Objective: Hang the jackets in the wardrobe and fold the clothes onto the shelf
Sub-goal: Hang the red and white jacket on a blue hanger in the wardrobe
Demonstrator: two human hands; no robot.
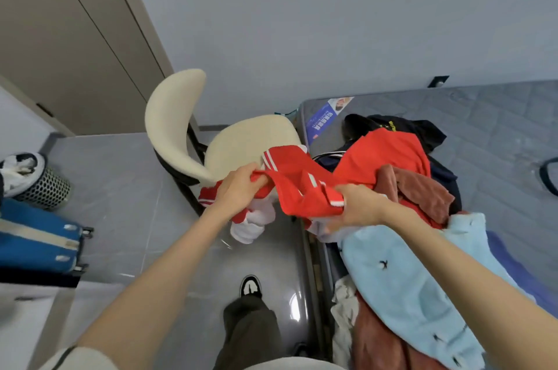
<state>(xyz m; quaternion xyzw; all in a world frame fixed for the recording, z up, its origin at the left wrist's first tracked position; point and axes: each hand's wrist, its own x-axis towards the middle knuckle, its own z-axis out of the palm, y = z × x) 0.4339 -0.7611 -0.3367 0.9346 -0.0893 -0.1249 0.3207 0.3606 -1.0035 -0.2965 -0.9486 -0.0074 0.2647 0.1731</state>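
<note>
While both hands are closed on the same red jacket (297, 182), it hangs stretched between them in the air, above the floor (126, 188) at the edge of the bed (498, 134). The left hand (238, 191) pinches one bunched end — white stripes and a white lining hang down under it. The right hand (359, 206) grips the other end tight. Behind the jacket stands a cream chair (241, 140). On the bed lies a pile of clothes: a red top (389, 155), a dark jacket (401, 125), a brown cloth (422, 188) and a light blue fluffy one (401, 279) — all touching. A blue suitcase (36, 236) and a mesh bin (45, 188) sit far left.
</note>
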